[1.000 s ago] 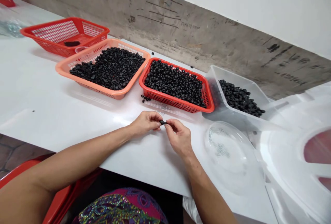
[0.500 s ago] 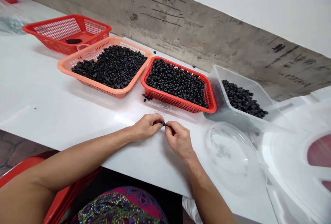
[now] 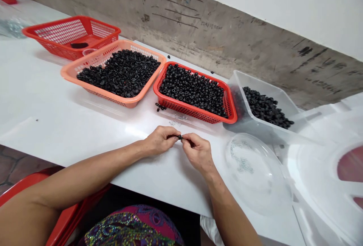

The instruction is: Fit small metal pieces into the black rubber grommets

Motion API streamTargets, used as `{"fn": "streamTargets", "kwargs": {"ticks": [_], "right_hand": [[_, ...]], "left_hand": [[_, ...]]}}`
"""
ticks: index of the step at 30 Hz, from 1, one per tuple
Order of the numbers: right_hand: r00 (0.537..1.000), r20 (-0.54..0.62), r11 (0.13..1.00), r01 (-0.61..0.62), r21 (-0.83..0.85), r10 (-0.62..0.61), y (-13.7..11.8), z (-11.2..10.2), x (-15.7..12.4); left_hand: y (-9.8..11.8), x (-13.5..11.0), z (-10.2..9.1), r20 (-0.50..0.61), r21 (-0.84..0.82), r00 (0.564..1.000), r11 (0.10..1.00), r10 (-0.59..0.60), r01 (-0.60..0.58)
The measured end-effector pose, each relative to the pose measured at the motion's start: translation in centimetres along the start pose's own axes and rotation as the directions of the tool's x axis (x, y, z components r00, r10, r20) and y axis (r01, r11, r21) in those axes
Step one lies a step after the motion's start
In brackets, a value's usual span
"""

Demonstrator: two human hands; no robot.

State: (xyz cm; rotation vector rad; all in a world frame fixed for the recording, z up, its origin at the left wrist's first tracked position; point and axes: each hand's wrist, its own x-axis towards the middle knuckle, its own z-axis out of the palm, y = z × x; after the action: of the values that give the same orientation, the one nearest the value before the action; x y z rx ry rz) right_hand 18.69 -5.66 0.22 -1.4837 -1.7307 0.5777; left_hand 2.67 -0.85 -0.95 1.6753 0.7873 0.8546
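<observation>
In front of the red basket, my left hand (image 3: pixel 159 140) pinches a small black ring-like part (image 3: pixel 179 137) between thumb and fingertips. My right hand (image 3: pixel 199 151) meets it from the other side, thumb and index finger pressed together against the part's right end. Whatever the right fingertips grip is too small to make out. Just beyond the hands, a scatter of tiny clear or silvery pieces (image 3: pixel 175 123) lies on the white table (image 3: pixel 136 170). A few loose black parts (image 3: pixel 160 106) rest beside the red basket.
An orange basket (image 3: pixel 68 72) and a red basket (image 3: pixel 195 114) hold many black parts, as does the clear bin (image 3: pixel 236 83). A clear round lid (image 3: pixel 262 178) carries tiny pieces at right, near a white stool (image 3: pixel 312 170). Another red basket (image 3: pixel 51 45) stands at back left.
Both hands stay joined at the black part, with the fingertips slightly shifted. The part's right end is now pressed closer to the right fingers. The whole view has drifted a little.
</observation>
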Motion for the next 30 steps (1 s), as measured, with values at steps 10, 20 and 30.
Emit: {"fn": "streamTargets", "kwargs": {"ticks": [10, 20, 30], "right_hand": [[0.934, 0.217, 0.824, -0.353, 0.443, 0.284, -0.2, -0.7, 0.9], [0.959, 0.121, 0.911, -0.282, 0.301, 0.257, -0.2, 0.1, 0.6], [0.841, 0.521, 0.593, -0.495, 0.634, 0.145, 1.9, -1.2, 1.5]], "left_hand": [[0.7, -0.1, -0.5, 0.120, -0.128, 0.980, 0.977, -0.157, 0.172], [0.5, -0.4, 0.0, 0.030, 0.052, 0.994, 0.993, -0.107, 0.105], [0.8, -0.5, 0.1, 0.111, 0.038, 0.987, 0.992, 0.112, -0.117]]}}
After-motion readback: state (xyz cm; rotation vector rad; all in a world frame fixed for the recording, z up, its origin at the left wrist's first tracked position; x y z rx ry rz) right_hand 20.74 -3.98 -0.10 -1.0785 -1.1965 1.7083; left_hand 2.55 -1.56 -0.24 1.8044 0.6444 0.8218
